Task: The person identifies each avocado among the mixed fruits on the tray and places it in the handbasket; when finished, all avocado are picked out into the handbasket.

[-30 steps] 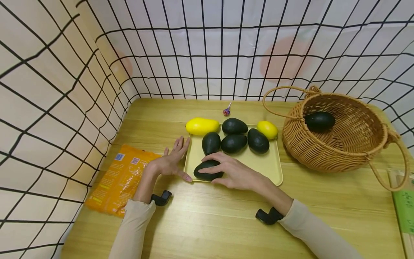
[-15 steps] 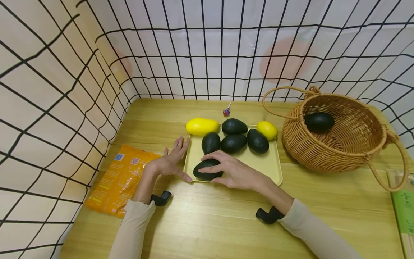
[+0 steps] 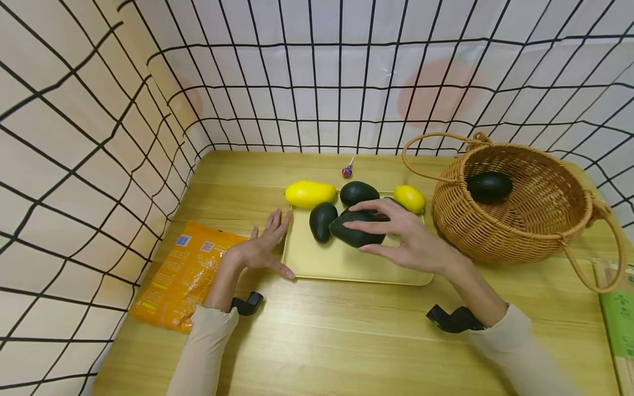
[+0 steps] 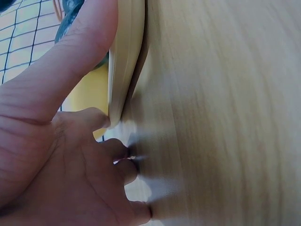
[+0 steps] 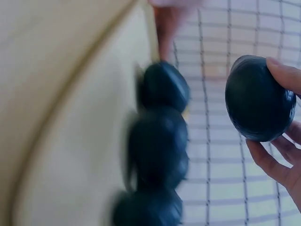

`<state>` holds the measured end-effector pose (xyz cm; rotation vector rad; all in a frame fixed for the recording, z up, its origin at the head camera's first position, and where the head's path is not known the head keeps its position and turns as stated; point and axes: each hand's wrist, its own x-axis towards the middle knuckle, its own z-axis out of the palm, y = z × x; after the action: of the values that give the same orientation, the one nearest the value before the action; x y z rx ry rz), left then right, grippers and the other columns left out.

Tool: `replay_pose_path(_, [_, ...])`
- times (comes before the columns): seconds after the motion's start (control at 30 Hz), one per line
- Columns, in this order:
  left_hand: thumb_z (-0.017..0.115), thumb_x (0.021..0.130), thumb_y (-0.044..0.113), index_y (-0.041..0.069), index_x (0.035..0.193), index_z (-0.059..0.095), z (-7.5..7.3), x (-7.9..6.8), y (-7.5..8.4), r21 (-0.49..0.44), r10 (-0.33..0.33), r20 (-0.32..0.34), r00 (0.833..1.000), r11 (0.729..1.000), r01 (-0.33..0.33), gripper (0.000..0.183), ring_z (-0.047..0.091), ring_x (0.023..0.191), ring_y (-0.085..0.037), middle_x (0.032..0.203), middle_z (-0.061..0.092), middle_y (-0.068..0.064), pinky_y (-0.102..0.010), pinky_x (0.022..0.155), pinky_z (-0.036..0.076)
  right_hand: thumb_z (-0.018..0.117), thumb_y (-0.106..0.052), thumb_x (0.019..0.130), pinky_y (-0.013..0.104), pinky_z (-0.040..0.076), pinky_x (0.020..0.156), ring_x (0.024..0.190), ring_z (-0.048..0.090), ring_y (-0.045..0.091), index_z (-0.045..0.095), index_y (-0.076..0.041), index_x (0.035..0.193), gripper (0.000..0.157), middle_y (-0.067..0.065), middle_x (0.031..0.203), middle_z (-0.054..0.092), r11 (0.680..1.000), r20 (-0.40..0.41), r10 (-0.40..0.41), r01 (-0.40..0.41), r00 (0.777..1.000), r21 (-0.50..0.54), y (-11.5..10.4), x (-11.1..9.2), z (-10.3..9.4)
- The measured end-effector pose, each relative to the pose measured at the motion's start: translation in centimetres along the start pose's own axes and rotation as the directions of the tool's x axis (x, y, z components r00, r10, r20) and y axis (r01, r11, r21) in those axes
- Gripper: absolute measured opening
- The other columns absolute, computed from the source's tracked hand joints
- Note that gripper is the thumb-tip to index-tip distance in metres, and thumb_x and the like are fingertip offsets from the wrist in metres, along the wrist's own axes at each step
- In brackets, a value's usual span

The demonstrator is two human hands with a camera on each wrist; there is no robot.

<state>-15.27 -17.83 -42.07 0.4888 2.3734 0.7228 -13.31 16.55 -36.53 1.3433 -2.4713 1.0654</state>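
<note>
A dark green avocado [image 3: 358, 230] is gripped by my right hand [image 3: 413, 242], held above the yellow tray [image 3: 342, 272]. In the right wrist view the same avocado [image 5: 258, 99] hangs clear of the tray, pinched between thumb and fingers. My left hand [image 3: 260, 247] lies with spread fingers along the tray's left edge, its thumb at the front left corner. Further avocados sit in the tray: one at the left [image 3: 323, 221], one at the back [image 3: 359, 193], others partly hidden behind the held one. A yellow papaya-shaped fruit [image 3: 310, 193] and a lemon [image 3: 409, 198] lie at the back corners.
A wicker basket [image 3: 495, 236] with one avocado [image 3: 489, 186] inside stands at the right, its handles folded outward. An orange packet [image 3: 185, 275] lies at the left, a lollipop [image 3: 348, 169] behind the tray, a green package [image 3: 619, 319] far right. Black wire mesh [image 3: 317, 88] surrounds the table.
My right hand has lifted the avocado from the tray's front left and carried it up and to the right. The left hand stays in place.
</note>
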Motion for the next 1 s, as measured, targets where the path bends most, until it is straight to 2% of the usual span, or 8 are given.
replay_pose_path(0.17, [0.091, 0.077, 0.040, 0.013, 0.164, -0.019, 0.0, 0.0, -0.1, 0.006, -0.003, 0.004, 1.000, 1.000, 0.003, 0.142, -0.030, 0.157, -0.034, 0.167, -0.035, -0.018, -0.069, 0.123, -0.016, 0.089, 0.000, 0.075, 0.020, 0.043, 0.093, 0.127, 0.056, 0.022, 0.073, -0.018, 0.132, 0.062, 0.013, 0.142, 0.061, 0.998, -0.146, 0.009, -0.017, 0.989, -0.056, 0.4, -1.2, -3.6])
replay_pose_path(0.3, [0.091, 0.077, 0.039, 0.011, 0.164, -0.018, 0.0, -0.1, -0.1, 0.003, 0.001, -0.002, 1.000, 1.000, -0.001, 0.142, -0.029, 0.157, -0.035, 0.167, -0.034, -0.019, -0.070, 0.122, -0.015, 0.090, 0.006, 0.071, 0.013, 0.041, 0.092, 0.127, 0.054, 0.012, 0.074, -0.015, 0.131, 0.066, 0.014, 0.142, 0.062, 0.991, -0.246, 0.058, -0.086, 0.968, -0.105, 0.8, -2.3, -6.2])
replay_pose_path(0.43, [0.091, 0.077, 0.039, 0.010, 0.164, -0.018, 0.0, -0.1, -0.2, 0.000, -0.001, -0.002, 1.000, 1.000, 0.001, 0.142, -0.029, 0.157, -0.035, 0.167, -0.033, -0.019, -0.070, 0.123, -0.015, 0.088, 0.008, 0.072, 0.008, 0.041, 0.090, 0.126, 0.052, 0.000, 0.073, -0.012, 0.131, 0.064, 0.016, 0.142, 0.062, 0.975, -0.333, 0.105, -0.162, 0.937, -0.151, 1.4, -3.3, -8.2])
replay_pose_path(0.5, [0.091, 0.077, 0.039, 0.010, 0.164, -0.018, 0.0, 0.0, -0.2, -0.002, 0.000, -0.002, 1.000, 1.000, 0.000, 0.142, -0.029, 0.157, -0.036, 0.167, -0.033, -0.019, -0.071, 0.123, -0.014, 0.087, 0.008, 0.075, 0.005, 0.041, 0.090, 0.127, 0.049, -0.005, 0.073, -0.013, 0.132, 0.062, 0.015, 0.143, 0.061, 0.963, -0.371, 0.143, -0.215, 0.917, -0.160, 1.7, -4.0, -9.0])
replay_pose_path(0.67, [0.090, 0.077, 0.040, 0.010, 0.164, -0.017, 0.0, 0.0, -0.1, -0.002, 0.001, -0.001, 1.000, 1.000, -0.001, 0.141, -0.028, 0.157, -0.036, 0.167, -0.033, -0.019, -0.071, 0.123, -0.014, 0.083, 0.011, 0.078, 0.005, 0.039, 0.093, 0.131, 0.048, -0.004, 0.073, -0.013, 0.132, 0.060, 0.008, 0.144, 0.060, 0.939, -0.460, 0.217, -0.313, 0.861, -0.141, 2.6, -5.5, -10.6])
replay_pose_path(0.9, [0.091, 0.077, 0.039, 0.010, 0.164, -0.017, 0.0, 0.0, -0.1, -0.007, 0.003, 0.000, 1.000, 1.000, -0.003, 0.142, -0.028, 0.157, -0.036, 0.167, -0.033, -0.019, -0.071, 0.122, -0.015, 0.082, 0.011, 0.080, 0.009, 0.038, 0.098, 0.127, 0.049, -0.005, 0.073, -0.015, 0.132, 0.059, -0.014, 0.139, 0.060, 0.904, -0.580, 0.296, -0.418, 0.759, -0.085, 4.1, -7.4, -12.0])
replay_pose_path(1.0, [0.091, 0.077, 0.039, 0.010, 0.164, -0.017, 0.0, 0.0, 0.0, -0.011, 0.007, 0.000, 1.000, 1.000, -0.007, 0.142, -0.029, 0.157, -0.036, 0.167, -0.033, -0.019, -0.071, 0.122, -0.015, 0.081, 0.005, 0.085, 0.009, 0.035, 0.093, 0.123, 0.046, -0.010, 0.071, -0.017, 0.134, 0.055, -0.012, 0.141, 0.060, 0.872, -0.602, 0.341, -0.482, 0.722, -0.083, 4.7, -8.2, -12.2])
